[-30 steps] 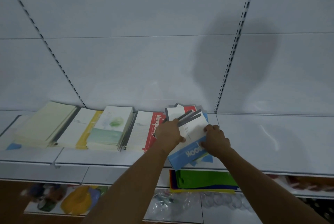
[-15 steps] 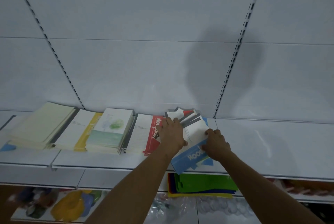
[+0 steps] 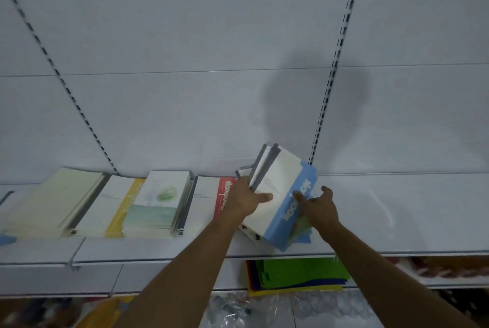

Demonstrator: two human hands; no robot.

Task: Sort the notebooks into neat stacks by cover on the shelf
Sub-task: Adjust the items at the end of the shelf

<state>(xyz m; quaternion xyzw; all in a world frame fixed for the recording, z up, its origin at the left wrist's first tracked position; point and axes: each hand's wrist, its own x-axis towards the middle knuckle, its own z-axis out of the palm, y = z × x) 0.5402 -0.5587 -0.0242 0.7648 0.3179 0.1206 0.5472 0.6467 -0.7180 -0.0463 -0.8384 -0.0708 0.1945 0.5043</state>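
Head cam only here, looking down at a white shelf (image 3: 397,211) with notebooks laid along it. The left hand (image 3: 248,199) grips a fanned bunch of notebooks (image 3: 275,182), thumb across the white cover and fingers curled round the left edge, so the bunch is tilted up off the shelf at its far end. The top one is white with a blue spine strip. The right hand (image 3: 318,204) sits just beside the blue strip with fingers spread and loosely bent; it's near or touching the edge, can't tell which, and not wrapped round anything.

To the left are the sorted piles: a pale yellow stack (image 3: 53,200), a white and yellow stack (image 3: 111,206), a stack with a green tree cover (image 3: 156,203), then a white and red stack (image 3: 211,195) touching the left hand. On the lower shelf there's a pile of coloured sheets (image 3: 299,273), green on top
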